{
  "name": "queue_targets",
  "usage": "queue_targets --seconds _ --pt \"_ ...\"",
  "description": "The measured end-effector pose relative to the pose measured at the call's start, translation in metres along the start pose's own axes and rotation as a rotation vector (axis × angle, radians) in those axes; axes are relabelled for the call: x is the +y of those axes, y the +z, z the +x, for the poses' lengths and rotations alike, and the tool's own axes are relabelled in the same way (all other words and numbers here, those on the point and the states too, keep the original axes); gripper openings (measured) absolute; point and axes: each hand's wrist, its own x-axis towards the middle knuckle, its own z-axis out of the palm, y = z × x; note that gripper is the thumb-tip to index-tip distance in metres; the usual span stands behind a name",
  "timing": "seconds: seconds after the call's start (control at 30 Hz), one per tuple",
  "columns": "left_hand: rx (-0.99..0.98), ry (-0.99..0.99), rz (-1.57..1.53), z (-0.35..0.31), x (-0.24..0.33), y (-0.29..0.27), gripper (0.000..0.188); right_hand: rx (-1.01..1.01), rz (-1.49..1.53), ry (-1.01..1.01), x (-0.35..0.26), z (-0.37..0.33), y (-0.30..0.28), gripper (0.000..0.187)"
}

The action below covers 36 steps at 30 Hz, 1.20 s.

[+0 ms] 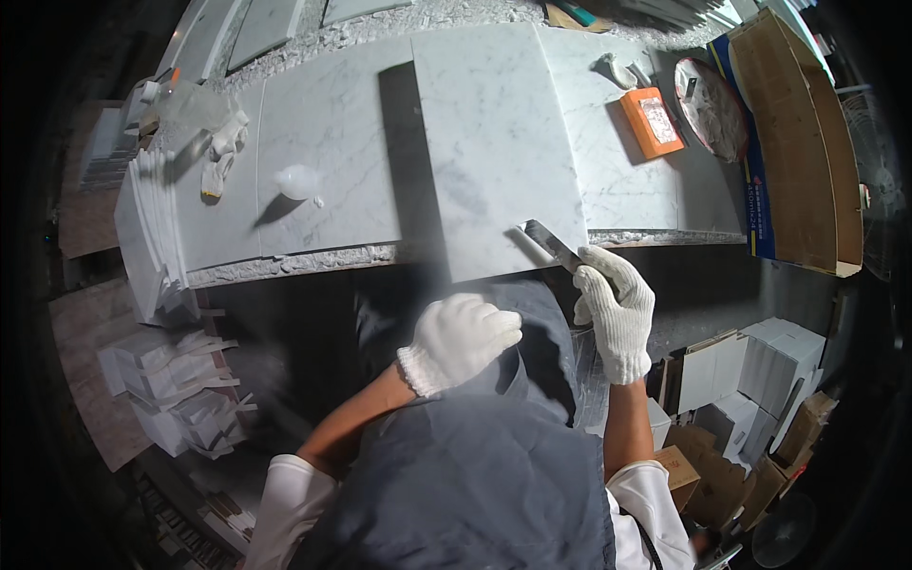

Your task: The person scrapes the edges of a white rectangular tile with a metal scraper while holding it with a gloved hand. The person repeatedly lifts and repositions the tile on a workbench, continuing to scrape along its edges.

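In front of me lies a long white marble-look slab (489, 123), grey-veined, its near end jutting past the bench edge. My right hand (615, 309), in a white knitted glove, is closed around a narrow, flat-bladed metal scraper (551, 242). Its blade reaches over the slab's near right corner, with the tip at or just above the surface; contact is hard to judge. My left hand (463, 340), also gloved, is curled closed over my dark apron (475, 465), short of the slab. Whatever its fingers may hold is hidden.
Flat pale slabs (328, 123) cover the bench. An orange block (653, 123), a round dish (710, 109) and a cardboard box (793, 142) stand right. At left are a crumpled glove (225, 152), a small white lump (297, 182) and stacked tiles (157, 237). Cartons (750, 380) sit lower right.
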Motion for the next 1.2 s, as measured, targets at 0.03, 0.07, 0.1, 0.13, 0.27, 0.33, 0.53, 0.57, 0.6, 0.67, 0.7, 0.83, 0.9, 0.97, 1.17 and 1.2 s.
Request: queue_targets --seconds 0.03,0.07,0.1,0.13,0.27,0.33,0.53,0.57,0.6,0.67,0.7,0.83,0.9,0.97,1.17,1.2 --pt "0.015 0.005 0.007 -0.001 0.0 0.0 0.009 0.008 -0.014 -0.014 0.001 -0.002 0.003 0.028" --pt "0.03 0.008 0.015 -0.001 0.0 -0.001 0.009 0.015 -0.029 -0.028 0.004 -0.004 0.006 0.028" --pt "0.036 0.008 0.023 -0.002 0.0 -0.001 0.009 0.021 -0.043 -0.042 0.005 -0.005 0.007 0.029" --pt "0.062 0.002 0.023 -0.002 0.0 -0.001 0.009 0.045 -0.086 -0.131 0.008 -0.006 0.01 0.027" --pt "0.116 -0.008 0.032 -0.003 -0.001 0.003 0.009 0.073 -0.255 -0.394 0.014 -0.006 0.012 0.026" --pt "0.12 -0.013 0.067 -0.005 -0.003 0.003 0.008 0.088 -0.397 -0.558 0.012 -0.006 0.013 0.027" --pt "0.282 -0.104 0.167 -0.038 -0.033 -0.023 0.013 0.04 0.308 -0.006 -0.007 -0.016 0.008 0.046" --pt "0.38 -0.146 0.088 -0.045 -0.042 -0.031 0.017 -0.034 0.321 0.053 -0.009 -0.017 0.002 0.053" --pt "0.463 -0.239 0.031 -0.053 -0.05 -0.038 0.009 -0.087 0.421 0.151 -0.01 -0.016 0.002 0.053" --pt "0.672 -0.671 -0.432 -0.063 -0.066 -0.051 0.012 -0.271 0.628 0.197 -0.009 -0.015 -0.002 0.045" --pt "0.766 -0.586 -0.541 -0.065 -0.082 -0.062 0.014 -0.322 0.64 0.251 -0.008 -0.014 -0.001 0.041" --pt "1.051 -0.651 -0.175 -0.049 -0.13 -0.075 0.056 -0.37 0.656 0.312 -0.007 -0.012 0.003 0.03" --pt "1.014 -0.666 -0.044 -0.037 -0.147 -0.077 0.067 -0.371 0.604 0.286 -0.013 -0.011 0.005 0.026" --pt "0.97 -0.705 0.068 -0.028 -0.157 -0.079 0.074 -0.26 0.423 0.219 -0.02 -0.012 0.007 0.037" --pt "0.956 -0.849 -0.049 -0.009 -0.172 -0.084 0.074 -0.134 0.148 0.011 -0.021 -0.016 0.032 0.045" --pt "0.957 -0.86 -0.052 -0.008 -0.173 -0.085 0.073 -0.122 0.06 -0.022 -0.019 -0.014 0.038 0.041"
